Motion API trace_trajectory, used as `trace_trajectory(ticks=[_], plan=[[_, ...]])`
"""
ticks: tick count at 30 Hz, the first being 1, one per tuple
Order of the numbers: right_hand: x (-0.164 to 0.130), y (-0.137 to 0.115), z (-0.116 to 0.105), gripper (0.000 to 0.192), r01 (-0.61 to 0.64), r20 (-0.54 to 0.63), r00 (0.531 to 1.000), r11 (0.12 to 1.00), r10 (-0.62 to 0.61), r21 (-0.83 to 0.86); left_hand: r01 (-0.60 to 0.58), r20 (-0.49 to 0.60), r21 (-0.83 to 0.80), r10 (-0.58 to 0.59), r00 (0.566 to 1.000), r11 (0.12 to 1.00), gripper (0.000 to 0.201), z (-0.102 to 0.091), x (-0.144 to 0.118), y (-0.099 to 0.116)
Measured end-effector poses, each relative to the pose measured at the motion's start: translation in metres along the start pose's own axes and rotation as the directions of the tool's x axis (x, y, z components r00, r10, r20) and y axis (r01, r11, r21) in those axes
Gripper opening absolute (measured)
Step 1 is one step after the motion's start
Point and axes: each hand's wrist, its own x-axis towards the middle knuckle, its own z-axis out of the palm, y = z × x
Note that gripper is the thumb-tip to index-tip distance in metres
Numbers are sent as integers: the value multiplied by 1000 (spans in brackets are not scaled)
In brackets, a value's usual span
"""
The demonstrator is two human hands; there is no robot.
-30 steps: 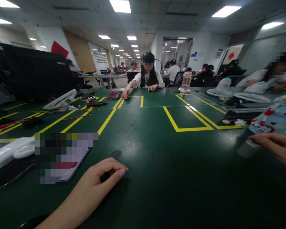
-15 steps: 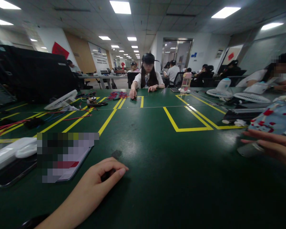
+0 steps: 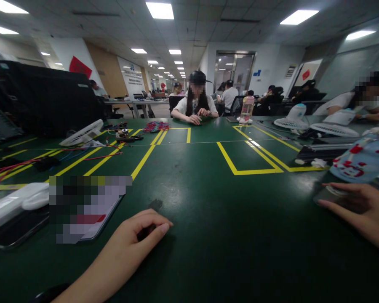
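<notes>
My left hand (image 3: 142,235) rests on the green table (image 3: 227,235) with its fingers curled and the thumb tip close to the index finger; nothing shows between them. At the right edge, my right hand (image 3: 363,206) has its thumb and fingers around a small grey cylinder (image 3: 342,198). The cylinder is partly hidden by the fingers and blurred, so its exact kind is unclear. Just behind that hand stands a light blue bag-like item (image 3: 356,160) with red and white figures. Left of my left hand lies a phone (image 3: 105,216), partly blurred out.
Another phone (image 3: 19,227) and a white device (image 3: 19,200) lie at the left. Wires (image 3: 47,162), a white fan (image 3: 82,134) and a black case (image 3: 47,99) stand beyond. Yellow tape (image 3: 255,171) marks the table. A person (image 3: 196,101) sits opposite, near a bottle (image 3: 246,110).
My right hand has come down and inward, its thumb and fingers now around the small grey cylinder. My left hand has hardly moved. The person opposite has drawn one hand back.
</notes>
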Motion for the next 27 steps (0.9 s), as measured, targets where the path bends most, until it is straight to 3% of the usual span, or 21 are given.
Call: trace_trajectory(ticks=[2, 4, 5, 7, 9, 11, 14, 19, 23, 27], plan=[[-9, -30, 2, 54, 30, 66, 997, 996, -35, 80, -2, -1, 3, 2, 1000, 1000, 25, 0, 1, 0], [-22, -70, 11, 54, 161, 97, 976, 951, -192, 263, -3, -3, 9, 4, 1000, 1000, 25, 0, 1, 0], [-30, -93, 17, 52, 251, 102, 945, 890, -310, 381, -5, -2, 13, 5, 1000, 1000, 25, 0, 0, 0], [-47, -139, 31, 50, 367, 162, 837, 755, -523, 544, -9, -6, 26, 9, 1000, 1000, 25, 0, -1, 0], [-62, -179, 44, 46, 418, 196, 740, 668, -644, 616, -16, -15, 39, 17, 1000, 999, 25, 0, -3, -1], [-72, -204, 53, 43, 435, 217, 676, 619, -704, 653, -24, -22, 51, 25, 999, 998, 25, 0, -4, -3], [-80, -216, 58, 45, 403, 268, 643, 615, -717, 678, -34, -47, 71, 37, 998, 997, 22, 1, -3, -6], [-80, -209, 59, 83, 240, 337, 680, 632, -651, 737, -162, -115, 87, 171, 979, 983, 24, 12, 10, 11], [-78, -213, 60, 67, 186, 358, 685, 627, -635, 756, -334, -102, 78, 340, 935, 939, 19, 23, 29, 43], [-77, -215, 59, 62, 184, 341, 692, 612, -636, 769, -376, -95, 30, 377, 921, 926, 14, 24, 39, 59]])
